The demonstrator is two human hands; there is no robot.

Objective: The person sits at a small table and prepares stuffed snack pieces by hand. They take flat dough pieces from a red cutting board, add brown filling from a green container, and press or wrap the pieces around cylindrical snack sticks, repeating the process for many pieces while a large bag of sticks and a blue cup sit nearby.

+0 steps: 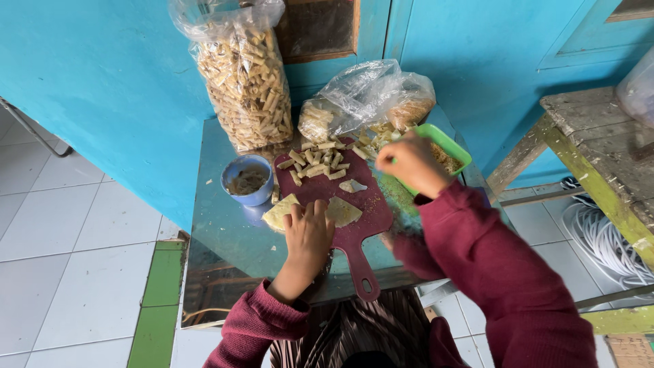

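The left hand lies flat, palm down and fingers spread, pressing on a thin pale sheet of dough that rests across the near left part of a dark red cutting board; the hand grips nothing, it only bears down on the sheet. A second pale piece of dough lies just beside the fingers on the board, and a small scrap sits a little farther up. The right hand is raised over the far right edge of the board, its fingers curled together above a green tray; whether it pinches something between the fingertips cannot be told. At the far end of the board lies a loose cluster of small rolled sticks. Left of the board, touching the tabletop, stands a small blue bowl with a brownish filling. The board's handle points toward the person, over the near edge of a shiny metal table. Behind the board, a tall clear bag full of finished sticks leans against the blue wall, and a lower crumpled plastic bag holds more beside the tray. A weathered wooden bench stands to the right, well apart.
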